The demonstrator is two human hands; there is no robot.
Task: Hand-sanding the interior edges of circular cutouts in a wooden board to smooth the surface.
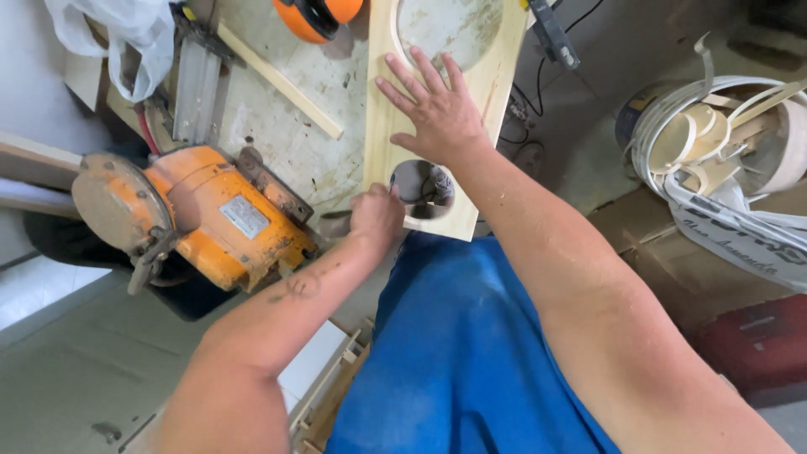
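- The right hand (437,109) lies flat, fingers spread, pressing on a pale wooden board (382,134) between its two round cut-outs.
- The left hand (376,217) is curled shut at the rim of the lower hole (420,187); what it pinches is too small to tell.
- The board rests on a stained workbench (294,143), its near end above the blue trousers (462,336).
- An orange motor (210,214) sits just left of the board.
- Coiled edge banding (714,126) lies well apart on the right.

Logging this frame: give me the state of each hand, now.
Left hand: closed, fingers curled at the edge of the round hole in the wooden board; holding anything cannot be told.
Right hand: open, flat on the board.
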